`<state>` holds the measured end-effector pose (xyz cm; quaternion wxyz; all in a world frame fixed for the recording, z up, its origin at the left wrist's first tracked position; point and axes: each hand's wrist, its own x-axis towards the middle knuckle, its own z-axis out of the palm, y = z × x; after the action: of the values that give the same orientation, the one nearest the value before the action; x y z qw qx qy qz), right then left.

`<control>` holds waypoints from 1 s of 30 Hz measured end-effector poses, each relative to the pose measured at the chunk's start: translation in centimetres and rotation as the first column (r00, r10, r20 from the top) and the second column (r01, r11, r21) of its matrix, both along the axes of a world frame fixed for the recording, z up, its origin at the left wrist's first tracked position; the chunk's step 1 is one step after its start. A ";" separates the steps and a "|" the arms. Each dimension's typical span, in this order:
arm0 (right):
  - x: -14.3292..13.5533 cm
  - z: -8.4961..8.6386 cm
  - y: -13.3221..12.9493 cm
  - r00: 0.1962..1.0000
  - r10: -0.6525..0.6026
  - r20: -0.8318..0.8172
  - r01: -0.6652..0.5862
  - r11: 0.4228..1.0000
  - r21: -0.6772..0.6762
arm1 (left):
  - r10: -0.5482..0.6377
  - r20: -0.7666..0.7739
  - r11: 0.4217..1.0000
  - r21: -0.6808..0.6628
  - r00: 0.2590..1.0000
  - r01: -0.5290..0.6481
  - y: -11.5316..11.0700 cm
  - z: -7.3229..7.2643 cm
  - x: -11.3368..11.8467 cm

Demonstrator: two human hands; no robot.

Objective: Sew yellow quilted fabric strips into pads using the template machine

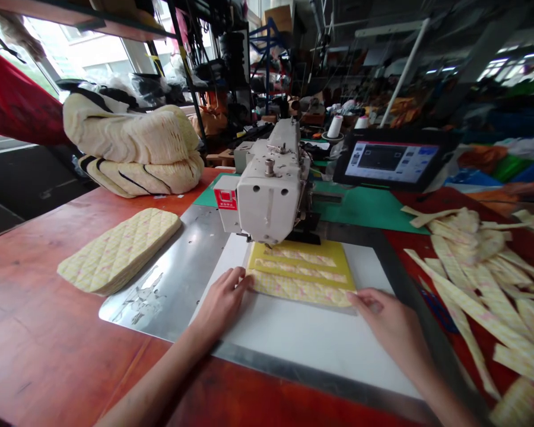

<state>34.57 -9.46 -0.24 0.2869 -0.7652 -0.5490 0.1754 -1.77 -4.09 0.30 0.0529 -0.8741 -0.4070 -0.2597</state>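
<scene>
Under the head of a sewing machine (269, 198) lies a flat sewing template (293, 268), yellow with long slots and a clear edge. Quilted pale yellow fabric (300, 289) with pink marks shows through the slots and along the near side. My left hand (222, 299) has its fingers closed at the template's near left edge. At the near right corner, my right hand (389, 323) pinches the template between thumb and forefinger. Both rest over a white plate (302, 332). The needle area is partly hidden by the machine head.
A stack of quilted pads (120, 249) lies on the red table (48, 332) at left, with bundled padding (137, 142) behind. Right are fabric strips (476, 279) and blue-handled scissors (440, 308). A control screen (391, 160) and thread cone (335, 126) stand behind.
</scene>
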 end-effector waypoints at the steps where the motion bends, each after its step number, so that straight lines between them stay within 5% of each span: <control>1: -0.1 0.0 0.2 0.999 0.002 0.050 -0.004 0.999 0.043 | 0.009 0.013 1.000 -0.015 1.000 -0.009 0.3 0.0 0.1; 7: -0.4 -0.9 0.6 0.994 -0.008 0.110 -0.006 0.992 0.127 | -0.014 0.128 0.993 -0.112 0.992 0.028 0.6 -0.3 -0.1; 17: 0.1 -2.1 0.6 0.987 0.012 0.157 -0.043 0.980 0.192 | 0.055 -0.002 0.997 -0.048 0.999 -0.055 -0.1 0.3 -0.1; 21: 0.0 -2.1 0.7 0.986 0.019 0.165 -0.050 0.981 0.188 | -0.021 0.059 1.000 -0.008 0.998 0.021 -0.5 0.4 -0.1; 24: 0.0 -2.0 0.5 0.982 0.006 0.188 -0.040 0.983 0.178 | -0.082 0.050 0.996 -0.035 0.995 0.084 -0.9 0.5 0.1; 30: 0.0 -2.3 0.4 0.973 0.022 0.229 -0.070 0.977 0.204 | -0.028 -0.059 0.993 -0.112 0.998 0.021 -0.7 0.6 0.2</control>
<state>34.52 -9.07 -2.49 0.2980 -0.7326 -0.6110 0.0350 -1.57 -4.76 0.92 0.0129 -0.8881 -0.4084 -0.2107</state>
